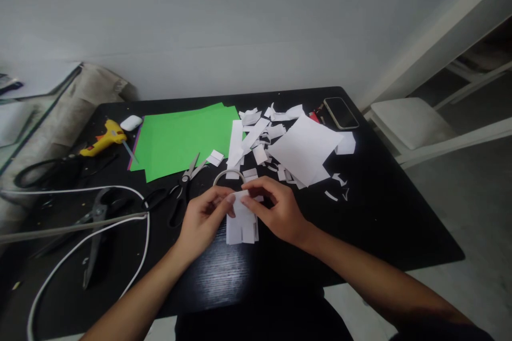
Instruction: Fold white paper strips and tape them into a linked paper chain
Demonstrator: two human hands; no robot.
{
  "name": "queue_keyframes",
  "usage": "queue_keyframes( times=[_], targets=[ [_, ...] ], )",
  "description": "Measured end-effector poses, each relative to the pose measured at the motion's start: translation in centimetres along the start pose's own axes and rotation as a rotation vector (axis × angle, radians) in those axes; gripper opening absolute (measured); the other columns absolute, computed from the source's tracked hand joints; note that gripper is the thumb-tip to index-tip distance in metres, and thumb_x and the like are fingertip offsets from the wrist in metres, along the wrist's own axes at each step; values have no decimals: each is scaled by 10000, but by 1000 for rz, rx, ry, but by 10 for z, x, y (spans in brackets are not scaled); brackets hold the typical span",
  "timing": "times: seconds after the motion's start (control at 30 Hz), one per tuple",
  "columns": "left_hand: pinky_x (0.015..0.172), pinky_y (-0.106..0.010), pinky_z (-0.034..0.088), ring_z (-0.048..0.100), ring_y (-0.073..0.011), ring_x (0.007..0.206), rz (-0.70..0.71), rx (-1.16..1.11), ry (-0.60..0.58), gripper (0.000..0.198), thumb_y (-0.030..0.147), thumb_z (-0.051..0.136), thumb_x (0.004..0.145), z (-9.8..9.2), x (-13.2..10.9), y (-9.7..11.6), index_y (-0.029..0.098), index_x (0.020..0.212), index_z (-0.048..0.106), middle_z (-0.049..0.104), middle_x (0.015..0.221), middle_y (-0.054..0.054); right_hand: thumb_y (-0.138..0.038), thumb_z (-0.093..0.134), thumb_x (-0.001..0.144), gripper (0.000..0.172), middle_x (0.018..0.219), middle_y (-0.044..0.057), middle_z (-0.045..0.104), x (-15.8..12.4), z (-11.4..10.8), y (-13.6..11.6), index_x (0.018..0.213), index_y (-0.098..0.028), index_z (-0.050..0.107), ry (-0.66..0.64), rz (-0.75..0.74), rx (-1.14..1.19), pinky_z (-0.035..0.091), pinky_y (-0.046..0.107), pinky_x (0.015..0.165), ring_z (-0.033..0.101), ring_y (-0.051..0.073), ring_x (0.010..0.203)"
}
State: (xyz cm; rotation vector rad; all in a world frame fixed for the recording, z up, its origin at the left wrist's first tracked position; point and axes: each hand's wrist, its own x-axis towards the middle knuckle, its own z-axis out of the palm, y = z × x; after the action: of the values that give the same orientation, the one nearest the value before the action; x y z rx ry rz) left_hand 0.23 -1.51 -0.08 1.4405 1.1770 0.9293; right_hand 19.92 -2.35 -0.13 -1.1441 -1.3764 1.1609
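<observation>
Both hands meet over the front middle of a black table [380,213]. My left hand [204,218] and my right hand [278,210] pinch the top of a small white cut paper piece [241,224], which hangs between them with notched lower tabs. Just behind the fingers lies a roll of clear tape [228,175]. A pair of scissors [182,192] rests to the left of my left hand.
Green paper sheets [184,138] lie at the back, with white paper scraps [260,138] and a white sheet [306,149] to their right. A phone [341,113] sits far right. A yellow glue gun [104,137], pliers [96,224] and a white cable [80,245] occupy the left.
</observation>
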Motion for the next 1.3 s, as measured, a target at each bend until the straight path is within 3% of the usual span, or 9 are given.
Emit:
queue_keyframes(
  times=[0.13,0.23,0.77,1.1,1.3],
  targets=[
    [621,-228,509,662,-144,634,46,53,-40,231,391,655,988,0,-1,-2,179,971,746,708,679,-5,-410,831,850,232,923,45,789,2,0,-1,973,-219,786,-80,171,93,592,320,749,736,197,841],
    [593,-209,494,649,-130,614,87,105,-24,211,364,653,988,0,-1,-2,175,955,739,697,671,3,-405,850,830,215,885,39,794,3,0,0,899,-209,795,-75,185,91,574,310,741,731,191,820],
    [555,-169,489,626,-101,580,182,149,1,173,325,682,954,1,2,-8,171,900,741,688,649,13,-265,794,898,53,866,32,815,-1,7,13,891,-215,812,3,-70,-50,582,286,712,751,174,784],
    [611,-173,566,705,-105,635,181,112,47,131,286,696,953,2,5,-14,186,1017,752,747,727,7,-329,801,850,134,818,31,783,3,6,9,866,-197,785,39,89,35,558,285,689,715,167,740],
    [655,-187,589,711,-104,685,364,260,150,48,207,732,941,3,1,-21,196,976,700,745,813,6,-365,832,799,207,827,31,769,7,4,11,889,-184,784,-13,239,184,550,294,712,702,170,752]
  ],
)
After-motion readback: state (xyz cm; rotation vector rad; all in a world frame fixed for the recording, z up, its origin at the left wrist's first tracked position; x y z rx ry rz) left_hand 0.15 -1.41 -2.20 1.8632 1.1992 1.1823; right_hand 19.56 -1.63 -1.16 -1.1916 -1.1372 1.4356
